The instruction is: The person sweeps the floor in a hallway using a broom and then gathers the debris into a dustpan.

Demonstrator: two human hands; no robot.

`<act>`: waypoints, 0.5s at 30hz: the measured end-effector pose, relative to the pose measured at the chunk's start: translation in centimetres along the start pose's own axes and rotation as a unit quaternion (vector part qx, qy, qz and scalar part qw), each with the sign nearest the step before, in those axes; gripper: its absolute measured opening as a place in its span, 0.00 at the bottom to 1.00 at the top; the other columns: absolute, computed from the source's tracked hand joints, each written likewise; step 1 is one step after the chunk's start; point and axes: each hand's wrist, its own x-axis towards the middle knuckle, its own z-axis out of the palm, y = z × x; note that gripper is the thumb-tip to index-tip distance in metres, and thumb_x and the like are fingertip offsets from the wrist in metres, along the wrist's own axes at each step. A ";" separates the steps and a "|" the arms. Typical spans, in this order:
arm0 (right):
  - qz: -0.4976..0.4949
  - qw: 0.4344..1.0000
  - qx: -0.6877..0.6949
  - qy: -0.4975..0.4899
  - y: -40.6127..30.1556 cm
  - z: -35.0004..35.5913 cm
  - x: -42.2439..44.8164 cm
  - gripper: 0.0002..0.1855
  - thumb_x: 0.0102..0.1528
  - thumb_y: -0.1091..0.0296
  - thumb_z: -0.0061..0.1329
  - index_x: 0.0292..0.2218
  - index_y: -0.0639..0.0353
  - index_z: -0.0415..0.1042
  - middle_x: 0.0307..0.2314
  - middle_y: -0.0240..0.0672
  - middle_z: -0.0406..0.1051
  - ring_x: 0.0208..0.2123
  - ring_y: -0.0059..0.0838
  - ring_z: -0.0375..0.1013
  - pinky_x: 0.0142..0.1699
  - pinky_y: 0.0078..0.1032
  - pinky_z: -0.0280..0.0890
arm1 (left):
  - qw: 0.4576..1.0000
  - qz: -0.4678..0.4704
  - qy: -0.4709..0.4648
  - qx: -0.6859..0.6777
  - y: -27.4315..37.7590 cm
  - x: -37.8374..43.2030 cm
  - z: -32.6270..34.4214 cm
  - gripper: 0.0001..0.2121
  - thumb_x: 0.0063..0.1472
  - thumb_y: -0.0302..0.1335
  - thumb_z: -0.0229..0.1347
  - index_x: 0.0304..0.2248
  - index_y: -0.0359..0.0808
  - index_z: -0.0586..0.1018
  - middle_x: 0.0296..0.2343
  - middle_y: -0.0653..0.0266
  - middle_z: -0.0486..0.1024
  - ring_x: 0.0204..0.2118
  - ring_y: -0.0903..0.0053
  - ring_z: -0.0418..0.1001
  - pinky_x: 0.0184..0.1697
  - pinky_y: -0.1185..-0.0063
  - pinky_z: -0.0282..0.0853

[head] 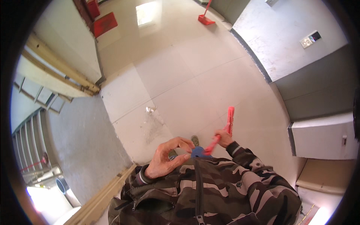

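My right hand is closed around the handle of a red plastic brush, whose bristled head points away from me over the floor. The lower end of its handle, slightly blurred, overlaps a round blue object in front of my jacket. At the left edge of that blue object are the thumb and fingertips of my left hand, curved into a ring; whether they pinch it cannot be told. A small pile of debris with dust lies on the tiled floor ahead.
A red dustpan with a long handle stands near the far right wall. At the far left lies a red mat. A wooden door frame and a metal stair railing are at left; a cardboard box is at lower right.
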 end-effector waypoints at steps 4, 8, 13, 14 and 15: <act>0.192 0.967 0.096 0.138 5.8 -4.7 -5.0 0.08 0.43 0.69 0.48 0.20 0.61 0.62 0.17 0.35 0.63 0.22 0.26 0.63 0.28 0.21 0.58 | 0.998 -0.025 -0.048 0.012 -0.7 5.2 0.1 0.03 0.51 0.21 0.48 0.25 0.30 0.70 0.23 0.62 0.70 0.28 0.80 0.68 0.35 0.83 0.63; 0.175 0.935 0.154 0.269 9.5 -5.4 -6.2 0.09 0.45 0.69 0.47 0.19 0.61 0.61 0.17 0.29 0.63 0.22 0.21 0.62 0.28 0.19 0.58 | 0.988 -0.081 -0.129 0.024 -2.5 10.7 -0.2 0.03 0.52 0.21 0.48 0.25 0.30 0.70 0.22 0.64 0.70 0.27 0.82 0.67 0.34 0.83 0.63; 0.279 0.866 0.293 0.294 13.4 -7.2 -3.0 0.09 0.44 0.70 0.48 0.18 0.59 0.61 0.11 0.26 0.59 0.13 0.16 0.58 0.19 0.15 0.55 | 0.968 -0.157 -0.161 0.110 -7.9 19.2 -1.4 0.04 0.52 0.23 0.47 0.24 0.30 0.70 0.21 0.65 0.70 0.26 0.83 0.67 0.32 0.84 0.62; 0.273 0.876 0.241 0.317 14.3 -7.7 -1.6 0.10 0.44 0.68 0.48 0.17 0.58 0.60 0.09 0.25 0.58 0.10 0.14 0.56 0.15 0.14 0.53 | 0.965 -0.164 -0.144 0.145 -9.8 20.7 -2.6 0.04 0.52 0.23 0.47 0.24 0.30 0.70 0.20 0.65 0.70 0.26 0.83 0.67 0.31 0.85 0.62; 0.309 0.853 0.261 0.330 14.8 -8.4 0.2 0.11 0.44 0.68 0.48 0.17 0.58 0.60 0.09 0.25 0.58 0.10 0.15 0.56 0.15 0.15 0.53 | 0.963 -0.162 -0.118 0.180 -13.6 21.5 -5.2 0.05 0.51 0.23 0.48 0.25 0.29 0.69 0.19 0.65 0.69 0.24 0.82 0.68 0.28 0.85 0.63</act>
